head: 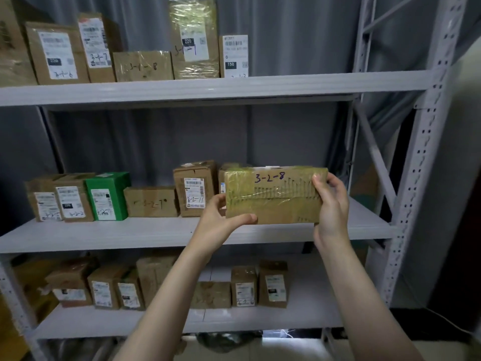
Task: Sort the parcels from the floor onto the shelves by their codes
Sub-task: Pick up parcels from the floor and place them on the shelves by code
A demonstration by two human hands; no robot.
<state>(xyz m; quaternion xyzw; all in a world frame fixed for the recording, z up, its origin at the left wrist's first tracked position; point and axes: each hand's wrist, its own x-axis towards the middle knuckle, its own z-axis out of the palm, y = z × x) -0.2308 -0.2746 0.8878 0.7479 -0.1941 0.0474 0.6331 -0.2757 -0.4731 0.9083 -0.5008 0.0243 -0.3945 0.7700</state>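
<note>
Parcel 3-2-8 [273, 196], a flat brown box under shiny tape with the code inked on its face, is up in front of the middle shelf [104, 233], toward its right half, held lengthwise between both hands. The left hand [221, 225] pinches the lower left corner, thumb along the bottom edge. The right hand [331, 204] wraps the right end, fingers curled over the face. Whether its bottom edge already touches the board I cannot tell from where I stand. The row looks right: the neighbours read 3-2-something, with the 3-2-7 box [151, 201] and the 3-2-11 box [195, 190] to the left, while the top shelf [208, 87] carries 3-1 codes. To do this well I would keep it level, set it down to the right of the 3-2-11 box, and slide it back with the written face outward so the code can be read. Another box [221, 178] stands close behind its left end, so easing it in rightward should avoid knocking that one.
</note>
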